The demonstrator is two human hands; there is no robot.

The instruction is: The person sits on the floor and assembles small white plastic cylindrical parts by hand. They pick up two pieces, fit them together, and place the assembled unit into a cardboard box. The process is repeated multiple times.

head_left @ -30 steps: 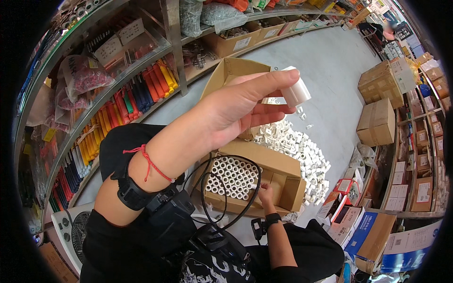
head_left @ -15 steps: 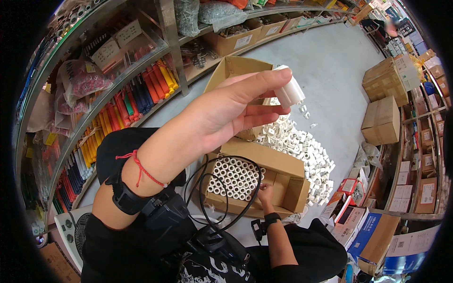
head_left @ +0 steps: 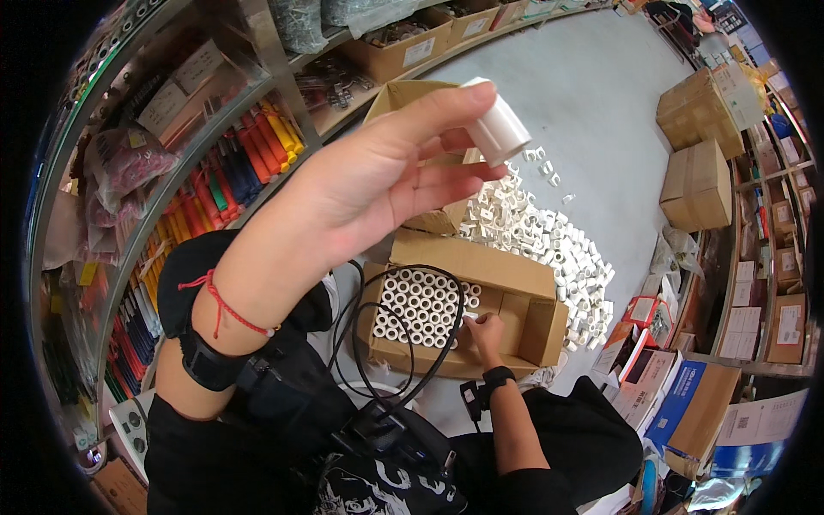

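A white tube [head_left: 496, 130] is pinched in the raised left hand [head_left: 378, 184], above the heap of tubes [head_left: 541, 236] on the floor. Tubes standing in the cardboard box [head_left: 515, 283] are touched by the right hand [head_left: 483, 330], fingers curled.

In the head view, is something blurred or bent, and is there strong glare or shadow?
Head view: the shelf rail curves strongly near the rim, and black corners frame the circle. Light is even, with no harsh glare on the grey floor. The left hand and its white fitting look sharp, as do the fittings in the open box.
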